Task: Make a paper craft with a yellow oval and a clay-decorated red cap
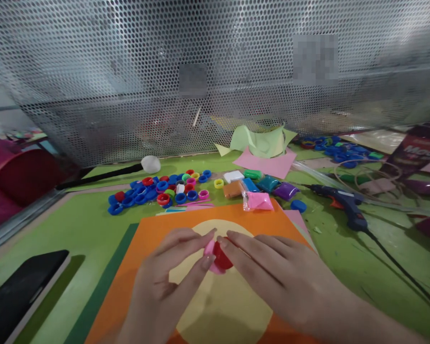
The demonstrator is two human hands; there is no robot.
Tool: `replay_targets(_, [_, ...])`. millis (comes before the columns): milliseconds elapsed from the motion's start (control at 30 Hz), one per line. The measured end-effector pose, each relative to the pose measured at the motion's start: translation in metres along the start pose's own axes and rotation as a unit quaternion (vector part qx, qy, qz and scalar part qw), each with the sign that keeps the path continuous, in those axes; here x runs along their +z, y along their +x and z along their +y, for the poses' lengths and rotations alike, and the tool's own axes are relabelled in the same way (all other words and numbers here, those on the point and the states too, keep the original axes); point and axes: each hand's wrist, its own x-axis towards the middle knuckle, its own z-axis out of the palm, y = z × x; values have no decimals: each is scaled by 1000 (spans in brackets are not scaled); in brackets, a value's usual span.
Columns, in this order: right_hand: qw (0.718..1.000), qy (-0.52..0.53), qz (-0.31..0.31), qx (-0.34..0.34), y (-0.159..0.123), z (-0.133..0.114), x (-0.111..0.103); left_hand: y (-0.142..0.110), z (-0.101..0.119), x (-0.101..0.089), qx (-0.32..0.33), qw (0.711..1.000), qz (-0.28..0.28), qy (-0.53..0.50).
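Observation:
My left hand [175,267] pinches a pink bottle cap [210,249] between thumb and fingertips. Against it sits a red bottle cap [222,257], gripped by the fingers of my right hand [272,263]. The two caps touch, held edge to edge above a pale yellow paper circle [215,306]. That circle lies on an orange sheet [129,272], with a dark green sheet [103,282] showing at its left edge. My fingers cover part of both caps, and the right thumb is hidden.
Behind the sheet lie many loose bottle caps [139,196] and clay packets, including a pink packet [258,200]. A glue gun [344,203] with its cord is at right, a phone [25,291] at left. A perforated metal panel [146,71] stands at the back.

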Motion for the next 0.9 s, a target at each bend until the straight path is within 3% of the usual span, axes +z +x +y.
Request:
replay_targets(133, [1000, -5, -7, -2, 0, 0, -1, 3, 5, -1, -11, 999, -25, -16])
replay_targets(333, [1000, 4, -8, -4, 1, 0, 1, 4, 5, -7, -39, 997, -40, 50])
replay_targets(533, [1000, 12, -5, -26, 0, -1, 0, 7, 3, -9, 61, 985, -132, 92])
replay_targets(900, [999, 22, -10, -29, 1, -4, 1, 8, -1, -11, 135, 974, -139, 119])
